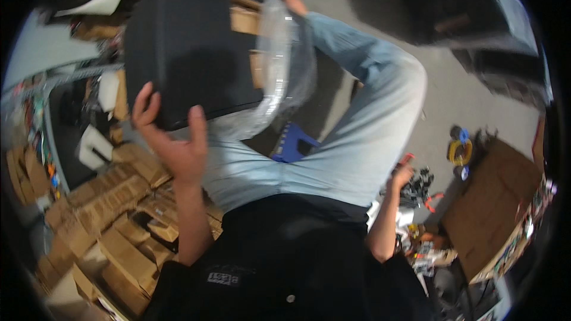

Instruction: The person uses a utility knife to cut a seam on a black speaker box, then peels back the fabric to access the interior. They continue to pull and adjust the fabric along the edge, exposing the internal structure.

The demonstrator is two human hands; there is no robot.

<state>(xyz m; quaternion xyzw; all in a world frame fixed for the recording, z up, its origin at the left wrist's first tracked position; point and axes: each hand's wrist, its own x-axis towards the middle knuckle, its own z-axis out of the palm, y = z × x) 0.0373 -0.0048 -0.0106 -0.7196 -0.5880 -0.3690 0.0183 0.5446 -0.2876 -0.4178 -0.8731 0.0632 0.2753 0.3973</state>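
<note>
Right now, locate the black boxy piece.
The black boxy piece is at upper left in the head view, its lower edge by the left hand, clear plastic along its right side.

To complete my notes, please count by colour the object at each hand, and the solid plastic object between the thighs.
Black: 1, large black boxy object at the left hand
Red: 1, small red slim object at the right hand
Blue: 1, angular blue plastic object
Total: 3

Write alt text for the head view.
A person's left hand, fingers spread, touches the near edge of a large black boxy object beside clear plastic wrap. The right hand appears to hold something red. Brown cardboard lies piled lower left.
</note>
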